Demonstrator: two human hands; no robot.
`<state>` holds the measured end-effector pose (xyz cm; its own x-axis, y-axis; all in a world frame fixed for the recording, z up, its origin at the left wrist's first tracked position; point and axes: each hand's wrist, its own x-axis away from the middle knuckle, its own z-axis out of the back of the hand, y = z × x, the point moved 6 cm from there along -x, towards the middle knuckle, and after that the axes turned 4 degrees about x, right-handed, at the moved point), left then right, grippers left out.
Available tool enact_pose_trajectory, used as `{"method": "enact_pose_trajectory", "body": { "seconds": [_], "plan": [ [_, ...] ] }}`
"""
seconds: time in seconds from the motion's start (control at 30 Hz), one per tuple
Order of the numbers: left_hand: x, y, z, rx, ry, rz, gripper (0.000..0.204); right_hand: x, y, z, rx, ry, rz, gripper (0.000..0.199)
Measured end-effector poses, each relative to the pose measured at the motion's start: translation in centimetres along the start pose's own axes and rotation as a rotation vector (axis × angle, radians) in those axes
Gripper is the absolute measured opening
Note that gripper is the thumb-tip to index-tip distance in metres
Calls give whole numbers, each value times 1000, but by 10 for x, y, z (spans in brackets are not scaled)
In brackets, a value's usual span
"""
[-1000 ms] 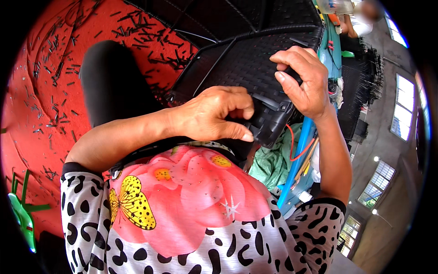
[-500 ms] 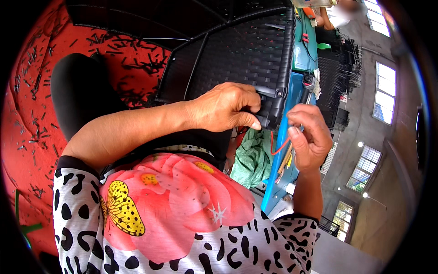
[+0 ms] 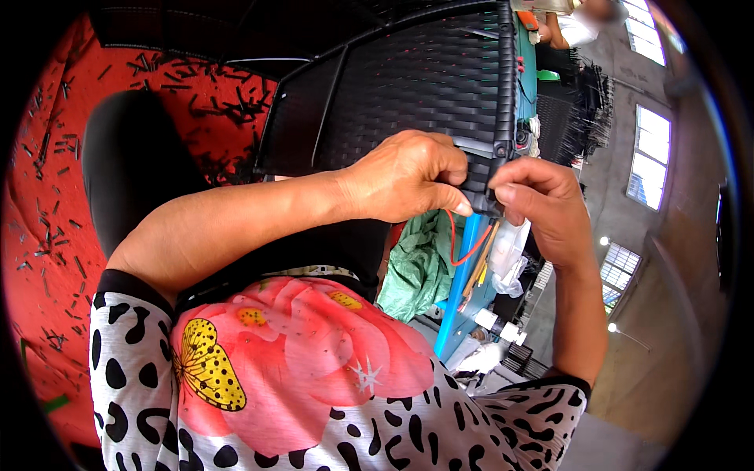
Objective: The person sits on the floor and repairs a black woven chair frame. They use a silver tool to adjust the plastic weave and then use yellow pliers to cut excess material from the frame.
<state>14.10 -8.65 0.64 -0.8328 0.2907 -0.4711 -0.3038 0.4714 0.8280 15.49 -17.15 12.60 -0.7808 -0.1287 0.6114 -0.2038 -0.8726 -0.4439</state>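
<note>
A black woven rattan panel (image 3: pixel 416 86) on a frame lies in front of me. My left hand (image 3: pixel 412 177) is closed on its near right corner, with the thumb pressed at the lower edge. Right beside that corner, my right hand (image 3: pixel 546 200) has thumb and index finger pinched together at the wrapped edge; whatever they grip is hidden. A thin red cord (image 3: pixel 470 257) hangs in a loop below the corner. One end goes up by my left thumb, the other rises toward my right fingers.
Green crumpled plastic sheeting (image 3: pixel 416 271) lies under the panel, beside a blue table edge (image 3: pixel 454 322) with thin sticks and white plastic bags. Black offcuts litter the red floor covering (image 3: pixel 47 314). Another person's arm (image 3: pixel 556 33) shows at the far right.
My right hand has moved up and in to the panel's corner, its fingers closing together. The red cord now hangs in a wider loop. The view has shifted slightly.
</note>
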Motion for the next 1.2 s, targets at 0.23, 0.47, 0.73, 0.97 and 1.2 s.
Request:
{"method": "enact_pose_trajectory", "body": {
  "seconds": [0.23, 0.47, 0.73, 0.97, 1.2],
  "plan": [
    [1, 1, 1, 1, 63, -14, 34, -1, -5, 4, -51, -6, -173, 7],
    [-6, 1, 5, -24, 68, 10, 34, -4, -9, 8, -22, -13, -253, 10],
    [-13, 0, 8, 24, 94, 45, 32, -3, 1, 15, -208, 16, -223, 11],
    [-10, 24, 10, -107, 241, -184, 21, -1, 6, 14, -290, 64, -84, 10],
    [-8, 35, 8, 104, 65, 74, 17, 2, -3, 7, -173, 100, -2, 6]
  ]
}}
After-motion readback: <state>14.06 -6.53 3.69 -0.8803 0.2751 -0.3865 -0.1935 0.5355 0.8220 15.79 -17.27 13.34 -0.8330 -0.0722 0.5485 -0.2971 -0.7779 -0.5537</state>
